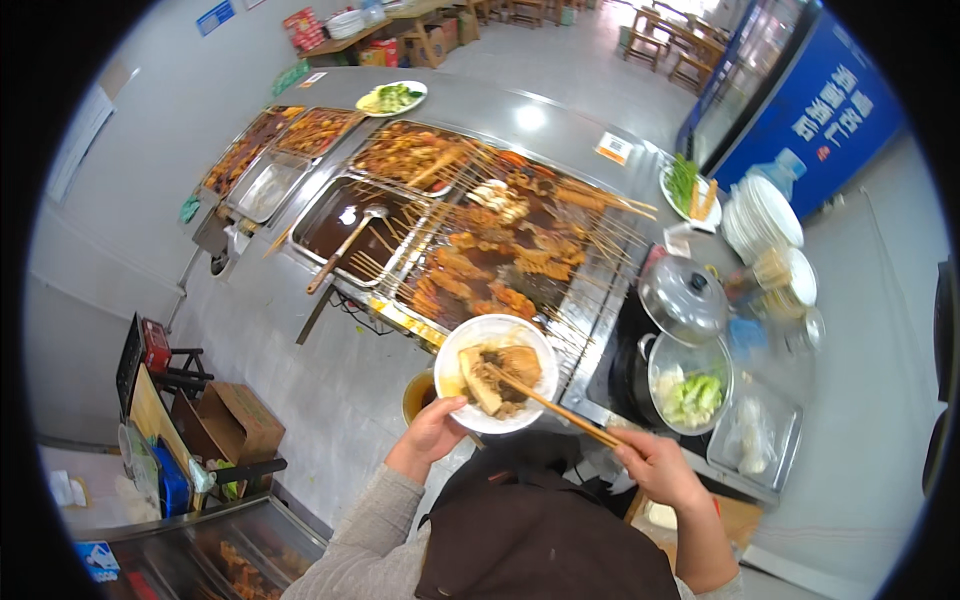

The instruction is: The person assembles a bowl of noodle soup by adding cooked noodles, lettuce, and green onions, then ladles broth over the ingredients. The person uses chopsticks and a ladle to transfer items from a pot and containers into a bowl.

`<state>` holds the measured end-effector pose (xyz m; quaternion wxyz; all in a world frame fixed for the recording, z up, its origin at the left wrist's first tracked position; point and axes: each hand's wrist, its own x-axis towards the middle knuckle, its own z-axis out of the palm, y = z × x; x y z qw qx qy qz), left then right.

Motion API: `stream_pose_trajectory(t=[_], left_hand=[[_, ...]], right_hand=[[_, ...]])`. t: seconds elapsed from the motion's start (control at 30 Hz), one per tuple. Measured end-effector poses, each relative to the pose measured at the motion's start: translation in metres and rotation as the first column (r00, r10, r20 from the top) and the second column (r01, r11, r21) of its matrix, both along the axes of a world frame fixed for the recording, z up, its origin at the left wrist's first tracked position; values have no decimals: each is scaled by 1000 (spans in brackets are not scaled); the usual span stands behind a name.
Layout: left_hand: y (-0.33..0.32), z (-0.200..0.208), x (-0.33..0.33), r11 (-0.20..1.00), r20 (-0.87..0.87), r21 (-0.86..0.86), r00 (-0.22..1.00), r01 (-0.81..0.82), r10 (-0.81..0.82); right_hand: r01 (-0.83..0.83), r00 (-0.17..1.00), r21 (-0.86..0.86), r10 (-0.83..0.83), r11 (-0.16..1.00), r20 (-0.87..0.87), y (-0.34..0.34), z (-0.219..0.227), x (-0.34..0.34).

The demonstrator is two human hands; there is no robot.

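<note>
My left hand (432, 437) grips the lower left rim of a white bowl (470, 340), held up in front of my dark apron. Inside lie pale yellow slabs of food (480, 380) and a browned piece that looks like tofu (520, 362), with dark bits between them. From the right, my right hand (655, 468) is closed around the thick ends of wooden chopsticks (560, 408). Their tips reach into the bowl and touch the food. Just beyond the bowl is a wide metal tray (470, 255) of dark broth, filled with skewered food.
A ladle (350, 245) rests across a broth tray left of the skewers. Right of them stand a lidded pot (685, 300), a bowl of green vegetables (690, 385) and stacked white plates (765, 215). A plate of cut greens (392, 98) sits at the far counter edge. Below left is a cardboard box (240, 420).
</note>
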<state>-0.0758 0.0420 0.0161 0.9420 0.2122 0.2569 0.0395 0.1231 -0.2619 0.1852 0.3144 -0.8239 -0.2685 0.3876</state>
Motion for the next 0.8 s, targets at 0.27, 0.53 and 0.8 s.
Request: stream_pose_trajectory(t=[0.27,0.53,0.8], left_hand=[[-78,-5,99,942,-52,54,943,331,-328],[-112,-6,126,909,-128,8,902,418,-413],[-105,-19,132,919,-146,27,911,392,-385]], right_hand=[[275,958,419,-212,865,-192,-98,21,30],[531,777,652,-617,542,-120,-122,-13,38],[807,381,583,-838,95,-391,-207,-125,73]])
